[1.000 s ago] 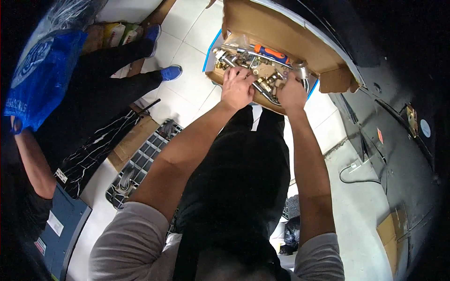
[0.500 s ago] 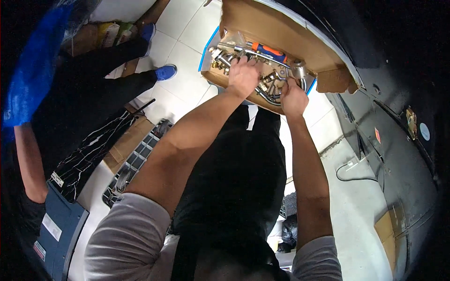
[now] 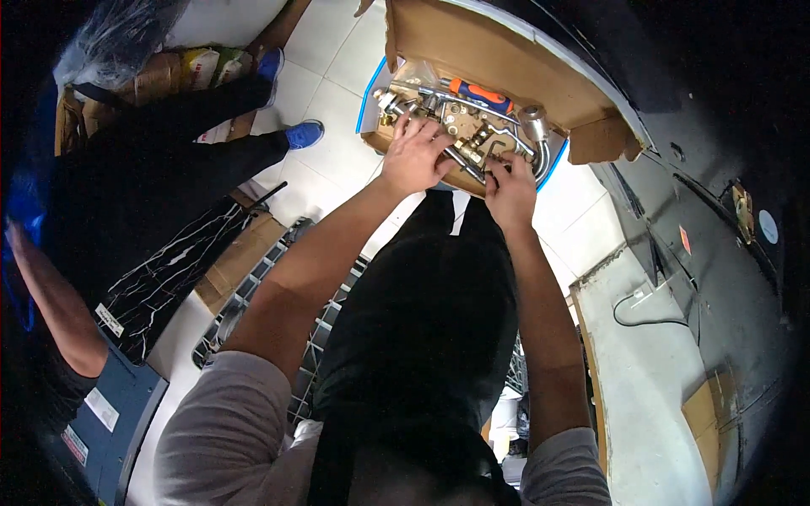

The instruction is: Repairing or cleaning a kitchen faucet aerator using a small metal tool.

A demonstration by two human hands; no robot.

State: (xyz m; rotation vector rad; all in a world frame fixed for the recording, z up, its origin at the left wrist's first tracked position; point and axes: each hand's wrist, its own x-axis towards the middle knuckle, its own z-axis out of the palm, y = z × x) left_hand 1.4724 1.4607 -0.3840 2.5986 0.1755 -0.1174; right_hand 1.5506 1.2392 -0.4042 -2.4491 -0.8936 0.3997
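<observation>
A shallow cardboard box with blue edging holds a jumble of metal plumbing parts. My left hand lies over the parts at the box's near left, fingers apart, thumb beside a chrome tube. Its fingertips partly cover fittings below them. At the near right my right hand has thumb and fingers drawn together low among the parts; what they pinch is hidden. A thin dark bent rod shows just beyond its fingertips. Brass fittings lie between the hands.
Farther back in the box are an orange-and-blue handled tool, a chrome cylinder and a curved metal hose. A dark panel rises at the right. Another person's blue shoe and a grey plastic grate are at the left.
My left hand has shifted left and nearer, off the middle of the parts. My right hand has moved slightly left and nearer, uncovering the hose. The other person's arm at far left has lowered.
</observation>
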